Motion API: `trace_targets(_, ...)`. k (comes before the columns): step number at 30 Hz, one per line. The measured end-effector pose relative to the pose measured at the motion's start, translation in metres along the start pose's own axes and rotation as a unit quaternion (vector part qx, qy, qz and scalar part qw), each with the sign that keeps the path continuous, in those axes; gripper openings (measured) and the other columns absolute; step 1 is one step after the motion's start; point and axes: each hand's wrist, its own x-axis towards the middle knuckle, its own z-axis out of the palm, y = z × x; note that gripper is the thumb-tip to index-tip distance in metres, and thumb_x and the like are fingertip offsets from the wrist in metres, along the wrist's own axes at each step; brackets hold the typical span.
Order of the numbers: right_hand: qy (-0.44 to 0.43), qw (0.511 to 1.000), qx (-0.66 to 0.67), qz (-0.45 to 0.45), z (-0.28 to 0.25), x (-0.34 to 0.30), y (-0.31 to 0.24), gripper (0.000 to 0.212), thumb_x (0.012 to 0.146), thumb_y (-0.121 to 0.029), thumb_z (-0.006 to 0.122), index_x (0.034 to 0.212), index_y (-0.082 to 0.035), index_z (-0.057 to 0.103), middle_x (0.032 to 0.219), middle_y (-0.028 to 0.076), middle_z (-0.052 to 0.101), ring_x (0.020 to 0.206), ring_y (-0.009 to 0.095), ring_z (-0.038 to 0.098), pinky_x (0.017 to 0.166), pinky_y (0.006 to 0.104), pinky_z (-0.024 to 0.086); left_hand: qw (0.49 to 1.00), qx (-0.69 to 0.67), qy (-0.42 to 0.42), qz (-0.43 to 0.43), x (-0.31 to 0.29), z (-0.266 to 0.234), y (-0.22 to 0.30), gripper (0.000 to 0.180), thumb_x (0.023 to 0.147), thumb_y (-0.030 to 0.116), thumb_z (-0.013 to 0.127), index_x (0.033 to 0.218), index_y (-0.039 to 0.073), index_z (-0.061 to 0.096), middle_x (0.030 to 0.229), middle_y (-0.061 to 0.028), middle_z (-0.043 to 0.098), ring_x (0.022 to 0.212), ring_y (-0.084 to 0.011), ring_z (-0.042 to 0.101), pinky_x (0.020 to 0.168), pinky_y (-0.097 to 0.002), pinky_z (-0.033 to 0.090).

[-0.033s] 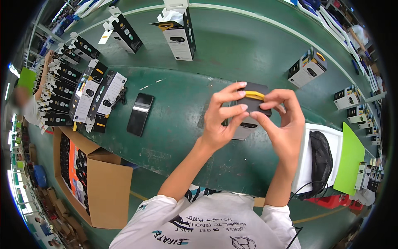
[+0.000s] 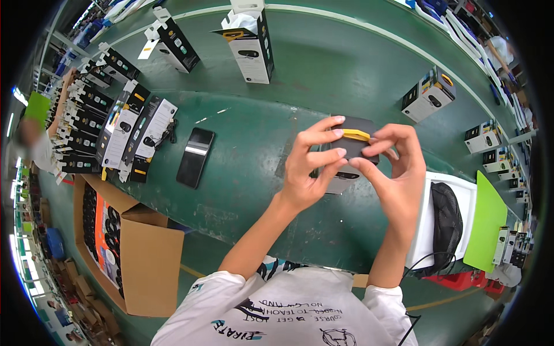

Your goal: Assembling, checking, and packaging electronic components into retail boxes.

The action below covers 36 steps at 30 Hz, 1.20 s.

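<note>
Held item: a small dark box [image 2: 353,144] with a yellow tab [image 2: 356,135] on its upper edge, raised above the middle of the green bench [image 2: 259,167], not resting on it.
Left hand [image 2: 309,167]: its grip is clamped on the left side of the dark box, fingers curled over the top edge and front face, thumb hidden behind.
Right hand [image 2: 398,173]: its grip is closed on the right side of the box, fingertips [image 2: 375,140] pinching at the end of the yellow tab.
Just below: a pale box [image 2: 340,184] lies on the bench under the hands, mostly covered by them.
Further left: a black phone [image 2: 195,157] lies flat, well apart from the hands; beyond it 3 long flat packages [image 2: 135,135] lie fanned out, then a dense row of dark boxes [image 2: 81,127].
Far edge: 1 open upright carton [image 2: 251,49] with white stuffing at its top, another carton [image 2: 176,43] tilted beside it.
Right: a boxed unit [image 2: 428,95], a white tray [image 2: 467,199] holding a black mesh pouch [image 2: 445,222], a green sheet [image 2: 487,222].
Floor, lower left: an open cardboard case [image 2: 144,254] with dark items inside.
Risk, as I judge it: the tab is held only by fingertips, so a hard pull could tear it or jerk the box out of the left hand onto the bench.
Second risk: the pale box sits unseen beneath the wrists; a lowered hand could knock it toward the near edge.
</note>
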Motion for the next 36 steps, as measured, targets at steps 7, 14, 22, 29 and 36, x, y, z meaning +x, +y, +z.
trace_targets(7,-0.087,0.994,-0.045,-0.046,-0.014,-0.006,0.013,0.107,0.068,-0.014,0.099,0.157,-0.007,0.039,0.159,0.012,0.038,0.147,0.028,0.047,0.122,0.0456,0.04,1.0,-0.006,-0.01,-0.02,-0.002,-0.012,0.039,0.022,0.091,-0.001,0.081,0.107,0.009,0.07,0.132,-0.0128,0.063,0.137,-0.0467,0.061,0.111,-0.0591,0.054)
trace_targets(14,-0.181,0.975,-0.126,0.015,-0.037,0.011,0.03,0.096,0.063,-0.007,0.1,0.146,-0.002,0.052,0.137,0.01,0.062,0.124,0.021,0.062,0.107,0.0374,0.053,0.99,0.062,0.109,-0.058,-0.039,-0.043,0.096,0.023,0.091,-0.002,0.079,0.107,0.011,0.068,0.122,-0.0131,0.064,0.119,-0.0351,0.069,0.103,-0.0501,0.056)
trace_targets(22,-0.027,0.982,-0.183,0.025,-0.054,0.156,0.09,0.079,0.079,-0.017,0.099,0.14,0.005,0.053,0.12,0.012,0.073,0.105,0.018,0.07,0.098,0.0314,0.054,0.949,0.101,0.059,-0.293,-0.135,-0.123,0.107,0.013,0.097,-0.003,0.075,0.097,0.002,0.063,0.09,-0.0086,0.063,0.084,-0.0232,0.064,0.078,-0.0335,0.053)
trace_targets(29,-0.016,0.813,-0.559,-0.161,-0.035,0.183,0.055,0.092,0.071,-0.024,0.102,0.143,0.008,0.055,0.132,0.022,0.066,0.125,0.033,0.064,0.109,0.0495,0.05,0.924,-0.038,0.066,-0.374,-0.14,-0.136,0.108,0.023,0.111,0.011,0.055,0.093,-0.001,0.063,0.084,-0.0106,0.064,0.076,-0.0243,0.062,0.073,-0.036,0.051)
trace_targets(36,-0.183,0.858,-0.336,-0.343,0.138,0.196,-0.011,0.062,0.08,-0.021,0.096,0.132,-0.006,0.066,0.125,0.01,0.072,0.123,0.027,0.064,0.101,0.043,0.051,0.929,0.037,-0.014,-0.367,-0.141,-0.147,0.113,0.027,0.11,0.012,0.056,0.088,-0.001,0.064,0.082,-0.0121,0.063,0.078,-0.0283,0.062,0.074,-0.0393,0.051)
